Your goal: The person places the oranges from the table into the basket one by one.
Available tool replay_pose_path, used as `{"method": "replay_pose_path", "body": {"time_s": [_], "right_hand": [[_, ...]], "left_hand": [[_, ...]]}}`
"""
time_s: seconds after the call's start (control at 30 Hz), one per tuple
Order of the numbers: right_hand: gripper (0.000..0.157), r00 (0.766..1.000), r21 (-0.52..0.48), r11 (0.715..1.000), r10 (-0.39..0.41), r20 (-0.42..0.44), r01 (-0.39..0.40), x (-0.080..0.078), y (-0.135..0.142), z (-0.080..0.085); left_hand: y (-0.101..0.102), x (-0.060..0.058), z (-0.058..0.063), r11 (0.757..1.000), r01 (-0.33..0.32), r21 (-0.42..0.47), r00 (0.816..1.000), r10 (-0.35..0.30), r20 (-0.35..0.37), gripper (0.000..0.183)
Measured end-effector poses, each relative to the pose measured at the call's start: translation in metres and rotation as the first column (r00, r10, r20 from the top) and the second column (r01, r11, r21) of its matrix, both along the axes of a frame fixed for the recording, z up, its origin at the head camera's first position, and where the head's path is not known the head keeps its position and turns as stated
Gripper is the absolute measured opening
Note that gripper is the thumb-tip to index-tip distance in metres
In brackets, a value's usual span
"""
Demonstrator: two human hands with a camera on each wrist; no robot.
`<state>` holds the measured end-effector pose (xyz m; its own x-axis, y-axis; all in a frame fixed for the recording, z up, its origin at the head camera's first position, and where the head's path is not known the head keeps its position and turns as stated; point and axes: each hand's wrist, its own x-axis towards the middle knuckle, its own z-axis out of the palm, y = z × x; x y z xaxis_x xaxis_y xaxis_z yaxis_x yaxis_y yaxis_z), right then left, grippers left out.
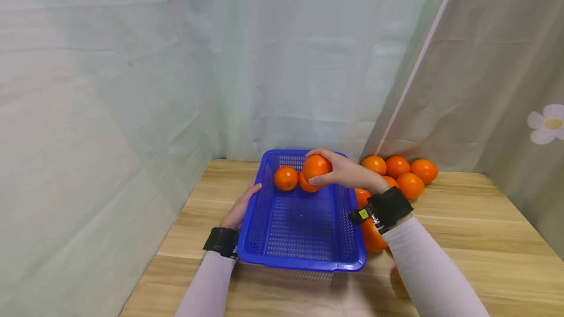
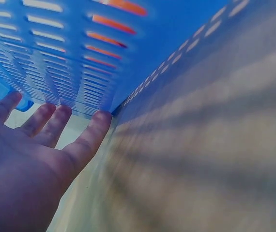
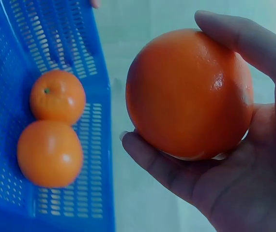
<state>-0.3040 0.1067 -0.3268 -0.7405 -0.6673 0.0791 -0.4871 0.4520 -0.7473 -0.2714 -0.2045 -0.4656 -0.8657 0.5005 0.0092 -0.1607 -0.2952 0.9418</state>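
A blue plastic basket with perforated walls sits in front of me, two oranges lying at its far end, one of them the left orange. Above the basket, my right hand grips another orange between thumb and curled fingers; the right wrist view shows this orange close up. My left hand is at the basket's left side. Seen from the left wrist, its fairly straight, spread fingers touch the outside of the basket.
Several oranges are grouped on the wooden table to the right of the basket, some partly hidden by my right arm. A pale curtain hangs behind the table and along its sides.
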Motion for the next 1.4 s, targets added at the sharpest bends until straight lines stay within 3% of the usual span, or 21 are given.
{"method": "replay_pose_path", "body": {"time_s": [0.23,0.73,0.83,1.1,1.4], "right_hand": [[0.060,1.000,0.015,1.000,0.005,-0.003,-0.005,-0.005,-0.019,-0.010],[0.063,0.999,-0.006,0.999,0.042,0.012,-0.042,-0.012,-0.054,-0.042],[0.062,0.999,-0.010,1.000,0.027,-0.030,-0.028,-0.013,-0.061,-0.049],[0.068,0.992,0.091,0.996,-0.010,-0.125,0.022,-0.009,-0.078,-0.071],[0.070,0.975,0.149,0.988,-0.013,-0.223,0.047,-0.009,-0.084,-0.088]], "left_hand": [[0.003,-0.002,-0.003,1.000,0.024,0.020,1.000,-0.023,-0.019,0.055],[0.006,0.002,-0.004,1.000,-0.009,0.011,1.000,0.009,-0.023,0.057],[0.006,0.003,-0.005,1.000,-0.015,-0.010,1.000,0.015,-0.015,0.057],[0.006,0.004,-0.005,1.000,-0.006,-0.028,1.000,0.005,-0.011,0.057],[0.006,0.004,-0.002,1.000,-0.010,-0.006,1.000,0.010,-0.007,0.055]]}}
